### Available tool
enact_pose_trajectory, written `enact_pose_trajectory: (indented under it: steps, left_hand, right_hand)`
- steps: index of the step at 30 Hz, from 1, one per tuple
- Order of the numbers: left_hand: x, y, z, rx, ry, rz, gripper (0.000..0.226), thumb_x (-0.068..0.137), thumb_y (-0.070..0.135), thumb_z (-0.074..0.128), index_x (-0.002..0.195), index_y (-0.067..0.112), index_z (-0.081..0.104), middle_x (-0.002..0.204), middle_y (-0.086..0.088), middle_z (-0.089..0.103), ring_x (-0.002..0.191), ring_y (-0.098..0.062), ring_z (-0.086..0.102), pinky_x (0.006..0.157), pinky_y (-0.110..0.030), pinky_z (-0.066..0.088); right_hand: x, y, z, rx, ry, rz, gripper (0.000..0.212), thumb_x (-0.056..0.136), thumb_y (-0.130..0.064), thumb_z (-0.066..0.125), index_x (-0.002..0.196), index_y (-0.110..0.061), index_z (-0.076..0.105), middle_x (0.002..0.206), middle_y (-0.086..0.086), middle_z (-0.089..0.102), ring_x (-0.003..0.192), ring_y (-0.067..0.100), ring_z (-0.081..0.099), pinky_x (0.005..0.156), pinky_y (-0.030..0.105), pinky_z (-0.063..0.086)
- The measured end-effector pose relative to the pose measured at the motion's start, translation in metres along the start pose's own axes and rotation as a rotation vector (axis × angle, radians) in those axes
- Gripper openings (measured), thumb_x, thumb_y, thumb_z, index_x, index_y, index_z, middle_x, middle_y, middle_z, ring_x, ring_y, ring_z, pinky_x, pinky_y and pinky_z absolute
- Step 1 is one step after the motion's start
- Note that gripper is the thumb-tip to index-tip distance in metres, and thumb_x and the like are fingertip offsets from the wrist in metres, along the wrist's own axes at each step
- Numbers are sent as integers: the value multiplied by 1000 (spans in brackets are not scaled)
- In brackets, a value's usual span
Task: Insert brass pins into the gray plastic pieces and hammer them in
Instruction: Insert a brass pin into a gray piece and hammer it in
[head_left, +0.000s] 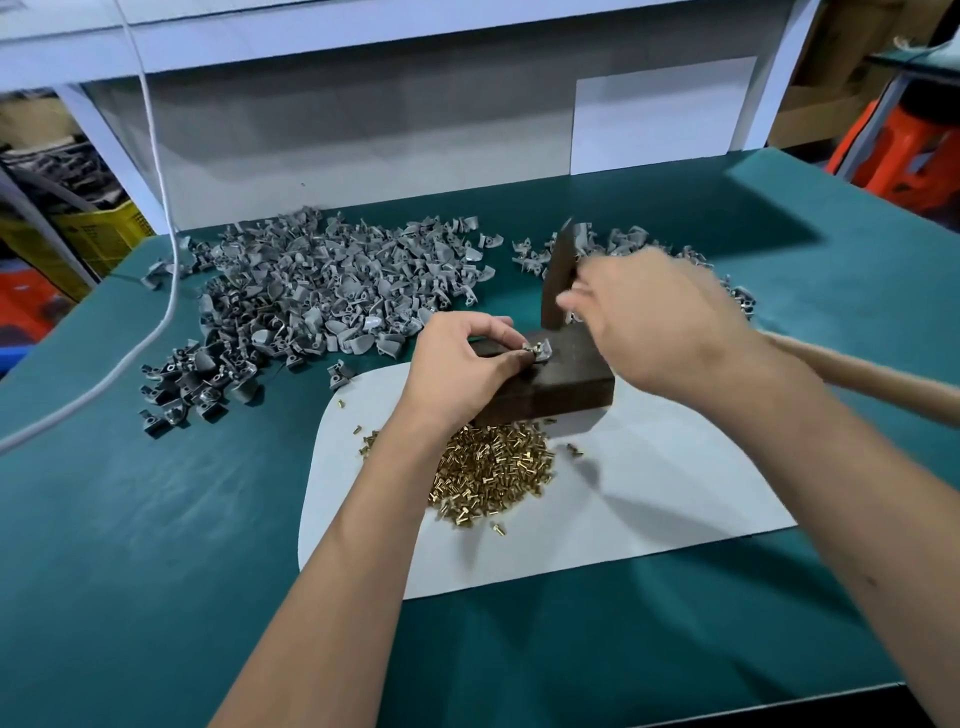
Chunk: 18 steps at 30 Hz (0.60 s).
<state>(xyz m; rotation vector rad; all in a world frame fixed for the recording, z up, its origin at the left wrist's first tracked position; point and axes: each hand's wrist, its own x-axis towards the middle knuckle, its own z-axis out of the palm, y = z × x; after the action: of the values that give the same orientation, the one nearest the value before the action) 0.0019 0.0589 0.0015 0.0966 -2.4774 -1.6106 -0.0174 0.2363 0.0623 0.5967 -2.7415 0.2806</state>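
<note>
Gray plastic pieces (332, 291) lie heaped at ten o'clock on the green table (156, 519), a white cable (161, 208) trailing past their left edge. Moving right, the left hand (462, 364) pinches one gray piece with a brass pin (535, 351) and holds it down on top of the dark wooden block (561, 384). Below the block, at six o'clock from it, brass pins (493, 473) sit piled on a white sheet (649, 509). Right again, the right hand (654, 322), blurred, is wrapped round a wooden handle, the dark hammer head (558, 280) poised just above the block's far edge. Behind that hand, at one o'clock, a smaller scatter of gray pieces (623, 241) shows.
</note>
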Motion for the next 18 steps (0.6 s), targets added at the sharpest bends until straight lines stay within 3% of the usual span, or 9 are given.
enact_pose_trajectory:
  steps: [2, 6, 8, 13, 18]
  left_hand:
    - [1, -1, -1, 9, 4, 9, 9, 80, 6, 84, 81, 13, 79, 114, -6, 74, 108, -9, 69, 105, -35, 51]
    - [0, 0, 0, -12, 2, -11, 9, 80, 5, 84, 80, 13, 80, 115, -6, 73, 108, -8, 70, 103, -37, 54]
    - [-1, 1, -1, 2, 10, -20, 8, 80, 5, 83, 82, 12, 80, 117, -5, 73, 109, -7, 69, 103, -36, 53]
    - [0, 0, -1, 16, 5, -2, 7, 81, 7, 84, 87, 9, 80, 119, -6, 73, 109, -6, 69, 103, -29, 52]
    - [-2, 1, -1, 5, 15, -18, 9, 81, 5, 83, 84, 12, 80, 118, -4, 73, 104, -1, 68, 101, -31, 54]
  right_hand:
    - [1, -2, 1, 81, 135, 44, 28, 107, -39, 42, 104, -16, 59, 89, 16, 67, 78, 41, 61, 63, 37, 38]
    - [-8, -5, 16, 73, -141, 32, 27, 108, -38, 40, 104, -18, 57, 98, 13, 66, 91, 39, 61, 69, 37, 37]
    - [-4, -1, 10, 25, -148, 12, 25, 108, -40, 40, 99, -23, 56, 97, 11, 64, 97, 37, 62, 70, 36, 36]
    - [-3, -4, 8, 81, 141, 37, 25, 106, -39, 44, 105, -19, 59, 87, 13, 66, 77, 40, 62, 63, 36, 37]
    - [-12, -2, 17, 102, -96, 57, 23, 106, -41, 43, 91, -24, 50, 89, 6, 65, 82, 34, 57, 66, 36, 37]
